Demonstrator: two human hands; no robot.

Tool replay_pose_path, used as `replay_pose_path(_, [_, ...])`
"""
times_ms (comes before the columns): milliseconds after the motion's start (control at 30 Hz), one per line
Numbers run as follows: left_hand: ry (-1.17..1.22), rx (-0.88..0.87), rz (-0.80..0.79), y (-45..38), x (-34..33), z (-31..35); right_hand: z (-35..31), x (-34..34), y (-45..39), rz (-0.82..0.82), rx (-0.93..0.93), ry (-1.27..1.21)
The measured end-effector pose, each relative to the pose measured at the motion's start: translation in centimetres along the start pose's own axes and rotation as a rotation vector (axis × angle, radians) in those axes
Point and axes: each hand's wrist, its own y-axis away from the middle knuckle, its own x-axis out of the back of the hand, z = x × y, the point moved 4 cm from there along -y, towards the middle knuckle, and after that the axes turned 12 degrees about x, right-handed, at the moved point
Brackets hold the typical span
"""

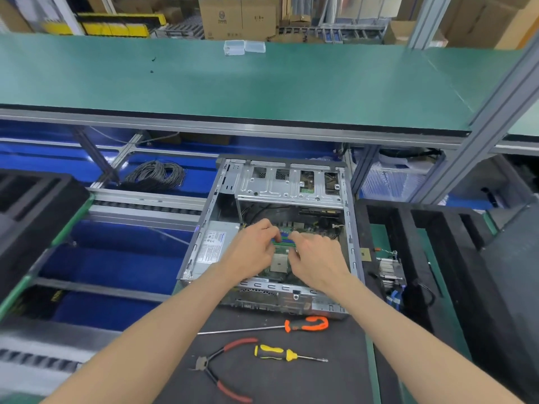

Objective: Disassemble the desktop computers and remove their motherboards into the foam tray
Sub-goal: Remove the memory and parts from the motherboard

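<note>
Green motherboard (277, 275) sits seated in the open case (351, 252), under both hands. Left hand (250, 252) and right hand (316, 263) fingers curl on the memory sticks (281, 239); release end clips, then pull straight up.

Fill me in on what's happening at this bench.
A person has both hands inside an open desktop case lying on the bench. The left hand and right hand work at the memory sticks on the motherboard, which is not yet out. Two screwdrivers and pliers lie unused in front.
</note>
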Motion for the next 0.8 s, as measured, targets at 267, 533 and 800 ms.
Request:
replay_pose_path(267, [0.036,-0.236,0.214,6.0,0.9,0.9,-4.0,3.4,4.2,0.261,0.276,0.027])
replay_pose_path(533, [-0.071,-0.487,0.205,13.5,-2.4,-0.7,-7.2,0.4,9.4,0.152,0.436,0.020])
replay_pose_path(800, [-0.225,-0.024,-0.178,14.4,-8.6,-5.3,-7.7,-3.5,11.9,-0.089,0.241,-0.071])
